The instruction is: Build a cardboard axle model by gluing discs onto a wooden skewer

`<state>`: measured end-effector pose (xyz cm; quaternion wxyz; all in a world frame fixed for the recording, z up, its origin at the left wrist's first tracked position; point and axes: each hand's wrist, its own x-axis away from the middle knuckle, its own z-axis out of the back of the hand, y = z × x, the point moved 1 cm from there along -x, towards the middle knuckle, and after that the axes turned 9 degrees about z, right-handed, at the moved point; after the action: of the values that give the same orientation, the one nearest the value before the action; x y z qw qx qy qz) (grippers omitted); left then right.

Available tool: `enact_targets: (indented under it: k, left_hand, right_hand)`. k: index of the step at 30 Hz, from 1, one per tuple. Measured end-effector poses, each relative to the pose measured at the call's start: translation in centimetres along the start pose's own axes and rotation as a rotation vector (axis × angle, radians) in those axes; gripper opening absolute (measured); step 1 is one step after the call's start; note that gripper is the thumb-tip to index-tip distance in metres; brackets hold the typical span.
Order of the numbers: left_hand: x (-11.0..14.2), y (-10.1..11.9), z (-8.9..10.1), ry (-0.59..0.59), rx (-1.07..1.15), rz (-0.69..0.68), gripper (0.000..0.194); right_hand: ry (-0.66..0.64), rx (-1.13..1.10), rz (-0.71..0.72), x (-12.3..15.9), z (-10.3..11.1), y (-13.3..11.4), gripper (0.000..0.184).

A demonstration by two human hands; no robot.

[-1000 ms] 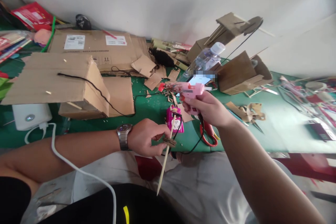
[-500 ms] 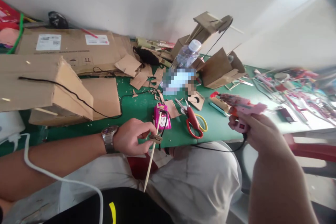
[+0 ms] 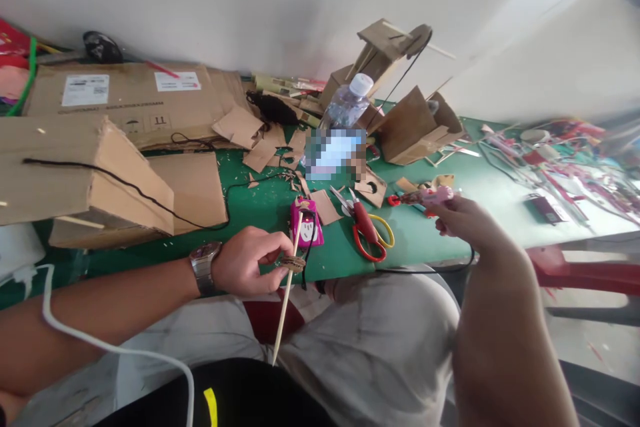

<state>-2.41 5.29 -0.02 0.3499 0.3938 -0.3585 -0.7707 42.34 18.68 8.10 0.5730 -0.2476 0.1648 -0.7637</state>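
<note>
My left hand [image 3: 247, 268], with a wristwatch [image 3: 203, 265] on the wrist, pinches a thin wooden skewer [image 3: 285, 297] that carries a small cardboard disc [image 3: 291, 262]; the skewer points down toward my lap. My right hand [image 3: 463, 221] is closed round a pink hot glue gun [image 3: 425, 198], held low over the green table [image 3: 450, 237] with its nozzle pointing left. The gun's black cord [image 3: 425, 271] trails along the table edge. Red-handled scissors [image 3: 367, 230] lie on the table between my hands.
A pink socket block [image 3: 306, 227] sits near the table's front edge. Folded cardboard boxes [image 3: 100, 167] fill the left side, a water bottle [image 3: 345, 107] and cardboard models [image 3: 410, 123] stand at the back. Clutter covers the far right. A white cable [image 3: 115, 350] crosses my lap.
My right hand has carried the glue gun to the right, then lowered it down to the table surface. My left hand keeps the skewer in about the same place. The view has swung rightward.
</note>
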Motion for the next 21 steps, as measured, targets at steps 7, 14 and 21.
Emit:
enact_targets:
  k: [7, 14, 21]
  left_hand:
    - [0.0, -0.1, -0.1, 0.005, -0.004, -0.019, 0.012]
    - [0.1, -0.2, -0.2, -0.014, -0.014, -0.012, 0.011]
    - [0.0, 0.0, 0.0, -0.021, -0.018, -0.001, 0.008]
  right_hand:
    - [0.077, 0.020, 0.030, 0.4, 0.0, -0.9, 0.016]
    - [0.220, -0.001, 0.066, 0.7, 0.3, 0.8, 0.023]
    - [0.224, 0.013, 0.065, 1.2, 0.4, 2.4, 0.022]
